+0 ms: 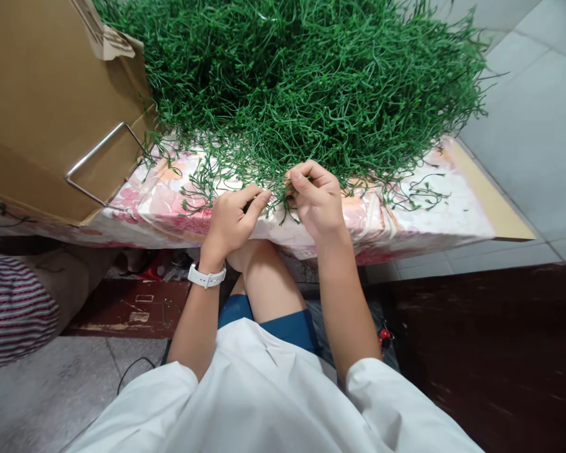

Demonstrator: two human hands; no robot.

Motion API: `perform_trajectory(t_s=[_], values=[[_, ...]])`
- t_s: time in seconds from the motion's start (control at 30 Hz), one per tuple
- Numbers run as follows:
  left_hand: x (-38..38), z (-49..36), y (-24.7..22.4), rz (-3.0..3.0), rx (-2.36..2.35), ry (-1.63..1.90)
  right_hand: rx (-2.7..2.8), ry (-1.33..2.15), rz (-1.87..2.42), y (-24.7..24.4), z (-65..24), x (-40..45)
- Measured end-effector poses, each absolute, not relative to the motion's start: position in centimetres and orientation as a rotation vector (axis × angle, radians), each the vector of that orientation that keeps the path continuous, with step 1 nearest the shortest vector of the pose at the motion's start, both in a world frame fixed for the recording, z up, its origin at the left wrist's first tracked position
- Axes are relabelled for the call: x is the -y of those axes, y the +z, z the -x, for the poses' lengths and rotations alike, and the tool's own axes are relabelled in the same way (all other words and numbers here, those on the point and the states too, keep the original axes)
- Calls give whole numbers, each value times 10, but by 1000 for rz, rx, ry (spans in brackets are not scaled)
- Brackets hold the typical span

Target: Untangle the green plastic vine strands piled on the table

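Note:
A big heap of thin green stems with small forked tips [311, 82] covers the back of the table, with looser stems spilling toward the front edge. At that edge my left hand [236, 217], with a white watch [206, 275] on its wrist, is closed, thumb and forefinger pressed together. Whatever lies between those fingertips is too small to make out. Close by on the right, my right hand [317, 196] is curled with its fingers pinched around green stems, whose ends stick out below the fingertips. A small gap separates the two hands.
A flowered plastic-covered cloth [170, 195] lies over the table. At the left stands a cardboard box [51, 107], with a bent metal wire frame [97, 154] against it. Another person's striped clothing [14, 311] shows at the left edge. A dark red bench [490, 340] sits at the right.

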State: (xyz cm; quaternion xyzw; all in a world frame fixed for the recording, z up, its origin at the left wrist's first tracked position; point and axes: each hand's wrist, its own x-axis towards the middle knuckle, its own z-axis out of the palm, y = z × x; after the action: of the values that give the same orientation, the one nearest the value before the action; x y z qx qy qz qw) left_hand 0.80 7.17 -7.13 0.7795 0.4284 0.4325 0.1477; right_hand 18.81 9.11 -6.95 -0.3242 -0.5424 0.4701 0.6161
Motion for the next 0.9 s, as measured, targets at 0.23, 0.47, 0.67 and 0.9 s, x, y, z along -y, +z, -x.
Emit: perform_trajectory(t_s=[0.23, 0.47, 0.67, 0.9], values=[[-76, -11, -72, -2281, -1218, 1193, 1243, 920, 805, -79, -192, -99], [-72, 3, -73, -1983, -1078, 1424, 889, 1121, 559, -87, -226, -110], [-71, 4, -71, -1918, -1078, 1406, 752, 1209, 637, -73, -208, -101], [-70, 0, -71, -1990, -1132, 1443, 836, 1223, 610, -70, -212, -96]])
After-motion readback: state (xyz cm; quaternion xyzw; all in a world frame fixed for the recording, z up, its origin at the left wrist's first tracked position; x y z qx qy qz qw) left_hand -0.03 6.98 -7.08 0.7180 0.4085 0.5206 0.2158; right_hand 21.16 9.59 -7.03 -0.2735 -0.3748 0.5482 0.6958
